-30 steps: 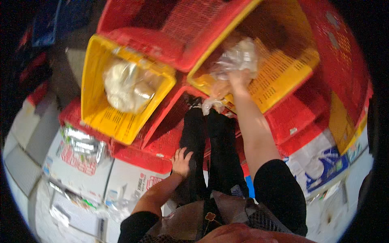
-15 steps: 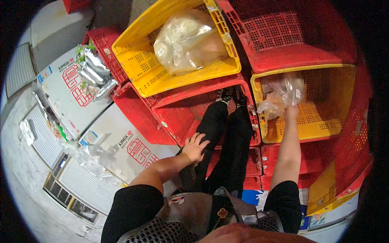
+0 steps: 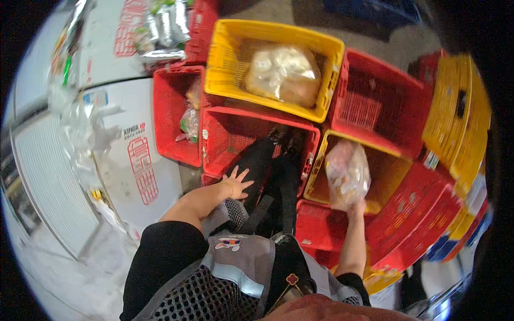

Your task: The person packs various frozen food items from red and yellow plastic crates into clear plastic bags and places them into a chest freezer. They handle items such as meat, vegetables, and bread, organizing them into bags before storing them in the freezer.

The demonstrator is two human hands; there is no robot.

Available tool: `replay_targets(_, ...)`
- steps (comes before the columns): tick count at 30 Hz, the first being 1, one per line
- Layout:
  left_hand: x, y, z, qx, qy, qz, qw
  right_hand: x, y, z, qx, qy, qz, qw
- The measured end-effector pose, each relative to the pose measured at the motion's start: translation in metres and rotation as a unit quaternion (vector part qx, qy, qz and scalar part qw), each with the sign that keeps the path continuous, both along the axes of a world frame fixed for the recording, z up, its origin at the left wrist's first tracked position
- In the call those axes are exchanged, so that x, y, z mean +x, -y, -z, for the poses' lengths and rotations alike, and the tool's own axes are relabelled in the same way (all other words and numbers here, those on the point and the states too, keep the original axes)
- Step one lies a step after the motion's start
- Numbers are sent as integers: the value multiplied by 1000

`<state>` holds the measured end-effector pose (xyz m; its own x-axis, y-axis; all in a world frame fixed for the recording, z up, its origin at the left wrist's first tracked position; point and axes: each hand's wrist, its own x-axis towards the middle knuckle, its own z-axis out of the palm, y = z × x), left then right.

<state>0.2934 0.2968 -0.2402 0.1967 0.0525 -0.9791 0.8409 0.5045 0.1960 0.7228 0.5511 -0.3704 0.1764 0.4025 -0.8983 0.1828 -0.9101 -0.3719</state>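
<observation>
Head view, looking straight down over black trousers and stacked crates. Right hand (image 3: 349, 206) closed around the bottom of a clear plastic bag (image 3: 347, 171) of pale food, holding it up over a yellow crate (image 3: 386, 176) just ahead of that hand. Left hand (image 3: 235, 183) empty, fingers spread loosely, resting against the left thigh. Just ahead of the left hand, a red crate (image 3: 230, 136) around the feet; further ahead, another yellow crate (image 3: 230, 56) with a second full bag (image 3: 284, 72) lying inside. Beyond the right hand, an empty red crate (image 3: 375, 101). Left of the left hand, a narrow red crate (image 3: 168, 117) with small packets, and white cardboard boxes (image 3: 134, 160) beside it.
</observation>
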Motion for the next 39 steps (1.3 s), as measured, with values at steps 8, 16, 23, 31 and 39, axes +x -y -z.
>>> replay_targets(8,-19,112,-28,-71,111,-251,959,-64,-23,-167,-57,-9,-157,986)
replay_targets(16,-13,217,-85,-8,111,-556,824,-166,-67,-230,-30,33,-438,898)
replay_targets(23,2,302,-97,62,91,-693,712,-351,-29,-319,189,56,-766,611)
replay_targets(31,44,342,-108,114,70,-812,568,-543,18,-345,288,22,-924,248)
replay_targets(39,95,303,-127,144,5,-923,358,-706,145,-380,320,-69,-941,-83)
